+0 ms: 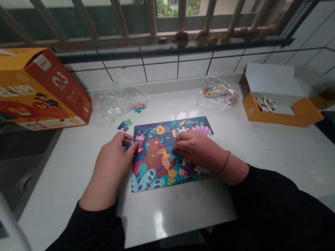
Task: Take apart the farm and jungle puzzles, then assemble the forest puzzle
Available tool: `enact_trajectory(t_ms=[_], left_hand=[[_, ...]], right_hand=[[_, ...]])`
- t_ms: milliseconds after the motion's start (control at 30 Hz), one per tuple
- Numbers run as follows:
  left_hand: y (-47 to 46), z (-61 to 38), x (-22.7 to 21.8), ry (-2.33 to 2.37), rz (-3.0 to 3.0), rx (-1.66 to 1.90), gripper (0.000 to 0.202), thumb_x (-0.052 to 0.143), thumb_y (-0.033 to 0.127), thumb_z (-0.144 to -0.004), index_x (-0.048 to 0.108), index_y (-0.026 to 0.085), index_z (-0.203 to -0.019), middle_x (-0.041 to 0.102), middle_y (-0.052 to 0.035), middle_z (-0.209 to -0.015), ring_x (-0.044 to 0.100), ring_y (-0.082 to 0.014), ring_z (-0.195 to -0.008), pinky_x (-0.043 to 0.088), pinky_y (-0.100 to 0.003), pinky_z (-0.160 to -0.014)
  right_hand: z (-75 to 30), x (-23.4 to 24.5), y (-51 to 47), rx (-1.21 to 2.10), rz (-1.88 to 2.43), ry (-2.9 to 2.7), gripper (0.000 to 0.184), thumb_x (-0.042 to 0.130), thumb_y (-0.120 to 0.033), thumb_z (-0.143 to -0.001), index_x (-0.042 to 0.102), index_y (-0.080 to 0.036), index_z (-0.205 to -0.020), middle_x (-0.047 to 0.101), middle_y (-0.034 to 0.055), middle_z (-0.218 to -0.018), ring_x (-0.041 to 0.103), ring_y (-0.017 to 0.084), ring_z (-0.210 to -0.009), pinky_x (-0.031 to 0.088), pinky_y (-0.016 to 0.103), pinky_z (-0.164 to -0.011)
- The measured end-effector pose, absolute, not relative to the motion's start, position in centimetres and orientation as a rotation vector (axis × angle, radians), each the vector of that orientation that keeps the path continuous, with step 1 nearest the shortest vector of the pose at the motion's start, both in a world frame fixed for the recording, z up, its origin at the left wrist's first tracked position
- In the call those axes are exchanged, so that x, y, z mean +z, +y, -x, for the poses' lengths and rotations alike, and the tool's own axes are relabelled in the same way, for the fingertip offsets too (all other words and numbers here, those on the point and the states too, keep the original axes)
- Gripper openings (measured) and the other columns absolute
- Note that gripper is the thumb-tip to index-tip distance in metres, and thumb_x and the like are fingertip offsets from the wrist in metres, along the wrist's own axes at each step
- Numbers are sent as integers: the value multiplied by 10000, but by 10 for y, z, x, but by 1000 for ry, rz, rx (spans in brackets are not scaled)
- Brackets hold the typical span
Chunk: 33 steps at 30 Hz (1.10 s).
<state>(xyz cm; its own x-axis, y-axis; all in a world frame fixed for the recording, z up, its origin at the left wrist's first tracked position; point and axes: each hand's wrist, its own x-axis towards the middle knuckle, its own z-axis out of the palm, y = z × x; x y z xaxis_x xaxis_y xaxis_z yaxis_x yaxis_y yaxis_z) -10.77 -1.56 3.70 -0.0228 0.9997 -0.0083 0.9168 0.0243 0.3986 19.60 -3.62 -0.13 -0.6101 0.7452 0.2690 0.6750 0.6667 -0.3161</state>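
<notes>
A partly assembled jigsaw puzzle (155, 160) with a brown bear picture lies flat on the white counter. At its left edge, my left hand (114, 159) is closed, thumb and index finger pinching a small dark blue puzzle piece (125, 148), mostly hidden by the fingers. My right hand (199, 148) rests over the puzzle's right half, fingertips pressed together near its middle; whatever they hold is hidden. Light gaps show in the picture around this hand. Two loose puzzle pieces, a teal one (124, 125) and a multicoloured one (139, 108), lie beyond the puzzle's upper left corner.
An orange box (67, 89) stands at the back left beside a crumpled clear bag (115, 101). Another clear bag (219, 94) holds colourful pieces. An open orange-and-white box (283, 114) with pieces inside sits at the right. A sink (22, 173) borders the counter's left.
</notes>
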Motion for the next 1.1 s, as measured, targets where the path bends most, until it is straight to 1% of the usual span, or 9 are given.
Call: enact_trajectory(t_ms=[133,267,467,600,633,733,800,967,1100], left_hand=[[-16,109,36,2024,-1966,435,188,738,414,-951,702,258,-1049,756,-51,-896,681,-284,-824,403,-351,-698],[-14,112,32,1945,-1921,570,205,749,419,-912,713,252,-1025,782,-55,-922,693,-282,-835,431,-355,-715],[-13,106,23,1422,-1516,789,395,799,536,-872,731,221,-1101,778,-38,-822,693,-227,-723,494,-324,-657],[-25,84,26,1210,-1287,812,492,898,535,-818,704,226,-1148,778,-11,-822,697,-186,-678,526,-294,-631],[-28,76,27,1172,-1229,822,492,911,520,-818,690,230,-1148,779,-4,-827,700,-177,-666,533,-287,-623],[-37,53,28,1088,-1082,872,473,922,467,-841,638,246,-1148,756,33,-795,671,-137,-597,506,-242,-569],[-41,39,25,1054,-1035,888,473,932,444,-841,615,245,-1128,735,48,-756,643,-118,-557,475,-219,-535],[-41,19,14,982,-1023,915,494,909,463,-880,586,249,-1186,797,-7,-857,772,-184,-728,580,-273,-653],[-33,27,12,1077,-1258,978,418,847,443,-930,587,248,-1193,832,-83,-1092,815,-233,-965,644,-369,-847]], right_hand=[[-197,-1,-38,171,1136,-2449,202,652,-137,-1058,813,-186,-1170,779,117,-1183,649,259,-1010,506,414,-932],[-198,-4,-37,172,1151,-2426,225,650,-93,-1009,811,-199,-1125,777,121,-1195,664,278,-1026,529,436,-930],[-198,3,-37,216,1080,-2217,173,606,-139,-1070,753,-212,-1124,761,122,-1125,698,283,-1072,571,456,-967],[-196,8,-40,256,979,-2155,136,665,-226,-1096,718,-219,-1220,777,115,-1153,724,287,-1091,600,474,-992],[-196,9,-41,270,953,-2159,176,703,-272,-1093,709,-221,-1261,780,118,-1174,729,293,-1102,606,481,-997],[-198,9,-41,311,886,-2173,427,828,-416,-1033,676,-229,-1386,777,135,-1267,732,321,-1179,617,515,-1037],[-198,9,-40,322,859,-2167,495,863,-444,-1005,671,-241,-1414,769,142,-1315,725,329,-1235,614,537,-1075],[-206,9,-36,302,850,-2171,345,831,-417,-1034,731,-259,-1324,802,118,-1260,749,313,-1210,625,522,-1062],[-239,10,-30,198,1054,-2154,413,881,-437,-990,752,-238,-1327,817,131,-1267,754,331,-1173,618,528,-1049]])
